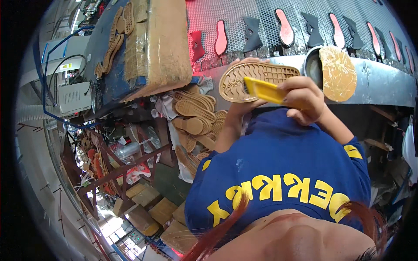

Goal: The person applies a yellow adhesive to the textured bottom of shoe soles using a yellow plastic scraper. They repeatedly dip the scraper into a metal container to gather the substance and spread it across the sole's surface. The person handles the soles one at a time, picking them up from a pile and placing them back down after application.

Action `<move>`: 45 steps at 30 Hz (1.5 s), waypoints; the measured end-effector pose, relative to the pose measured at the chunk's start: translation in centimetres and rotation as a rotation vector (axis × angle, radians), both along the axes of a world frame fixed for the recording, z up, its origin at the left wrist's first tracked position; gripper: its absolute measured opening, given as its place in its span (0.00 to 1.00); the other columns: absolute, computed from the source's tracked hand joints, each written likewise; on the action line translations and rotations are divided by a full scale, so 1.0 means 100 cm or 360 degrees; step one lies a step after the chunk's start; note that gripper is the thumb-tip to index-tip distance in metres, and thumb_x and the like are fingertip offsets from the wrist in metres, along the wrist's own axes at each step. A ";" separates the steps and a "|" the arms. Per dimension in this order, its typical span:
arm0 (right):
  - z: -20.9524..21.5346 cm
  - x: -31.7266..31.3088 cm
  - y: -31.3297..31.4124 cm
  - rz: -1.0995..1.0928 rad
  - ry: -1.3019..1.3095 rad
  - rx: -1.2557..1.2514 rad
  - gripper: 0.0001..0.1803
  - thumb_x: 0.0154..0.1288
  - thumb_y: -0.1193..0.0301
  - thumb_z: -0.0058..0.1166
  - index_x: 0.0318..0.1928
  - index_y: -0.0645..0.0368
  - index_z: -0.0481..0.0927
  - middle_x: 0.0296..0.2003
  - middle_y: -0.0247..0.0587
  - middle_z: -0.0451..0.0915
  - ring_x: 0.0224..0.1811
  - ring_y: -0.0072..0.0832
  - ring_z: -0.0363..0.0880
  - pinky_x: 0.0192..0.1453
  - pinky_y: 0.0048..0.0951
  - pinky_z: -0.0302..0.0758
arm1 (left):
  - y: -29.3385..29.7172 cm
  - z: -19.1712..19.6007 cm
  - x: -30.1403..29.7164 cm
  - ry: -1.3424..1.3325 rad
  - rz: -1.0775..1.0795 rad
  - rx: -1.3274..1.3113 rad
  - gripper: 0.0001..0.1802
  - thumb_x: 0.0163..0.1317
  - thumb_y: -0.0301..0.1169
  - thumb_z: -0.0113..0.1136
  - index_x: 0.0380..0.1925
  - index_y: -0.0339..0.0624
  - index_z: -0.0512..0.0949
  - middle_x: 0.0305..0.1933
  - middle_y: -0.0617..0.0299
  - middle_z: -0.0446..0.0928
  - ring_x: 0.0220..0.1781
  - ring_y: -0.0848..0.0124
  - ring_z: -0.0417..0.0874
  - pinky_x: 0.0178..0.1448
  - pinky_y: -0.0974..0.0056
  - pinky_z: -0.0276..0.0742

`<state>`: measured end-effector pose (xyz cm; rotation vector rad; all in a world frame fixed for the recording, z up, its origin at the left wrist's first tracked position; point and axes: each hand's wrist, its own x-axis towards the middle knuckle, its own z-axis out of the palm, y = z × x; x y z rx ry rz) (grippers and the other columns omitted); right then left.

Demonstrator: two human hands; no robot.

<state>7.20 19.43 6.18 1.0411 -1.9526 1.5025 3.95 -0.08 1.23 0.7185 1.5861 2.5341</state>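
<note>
Centrally in the head view, a tan sole [261, 73] with a ridged, grid-patterned face is held up before the person's blue shirt [278, 148] and serves as the reference for all positions. The left hand [249, 105] supports it from behind, fingers curled about it with the tips showing at its far edge. The right hand [307, 99], at its right end, has its fingers closed narrowly on a flat yellow tool [264, 90], whose tip lies over the sole's face; contact between tip and face cannot be told. Just right of the sole are a round metal container [312, 67] and a tan, crinkled-looking slab [338, 75] partly covering it. Beyond the sole, a metal mesh surface [267, 11] bears pink-faced soles [285, 28] alternating with black cut pieces [251, 35]. Left of and nearer than the sole lies a heap of similar soles [193, 113]; farther left and beyond stands a taped brown block [167, 43].
</note>
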 end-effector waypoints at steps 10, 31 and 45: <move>-0.031 -0.060 -0.028 -0.0320 -0.0463 -0.0555 0.12 0.62 0.82 0.56 0.46 0.64 0.80 0.42 0.43 0.82 0.45 0.29 0.81 0.51 0.28 0.77 | -0.040 -0.003 -0.075 -0.0779 -0.0433 0.0452 0.55 0.57 0.77 0.29 0.57 0.34 0.67 0.42 0.43 0.78 0.20 0.64 0.77 0.19 0.63 0.76; -0.045 -0.104 -0.040 -0.0171 -0.0581 -0.0108 0.15 0.57 0.87 0.58 0.44 0.60 0.81 0.36 0.42 0.83 0.35 0.29 0.81 0.39 0.27 0.76 | -0.018 -0.024 -0.099 -0.1207 -0.0567 0.1014 0.42 0.64 0.66 0.40 0.55 0.36 0.70 0.40 0.44 0.80 0.32 0.55 0.85 0.29 0.58 0.87; -0.094 -0.163 -0.047 -0.0484 -0.1195 -0.0515 0.07 0.66 0.81 0.52 0.42 0.66 0.81 0.37 0.38 0.82 0.40 0.24 0.81 0.46 0.26 0.76 | -0.036 -0.102 -0.156 -0.1161 -0.0665 0.1183 0.44 0.63 0.68 0.37 0.63 0.41 0.64 0.50 0.41 0.76 0.35 0.54 0.84 0.32 0.52 0.84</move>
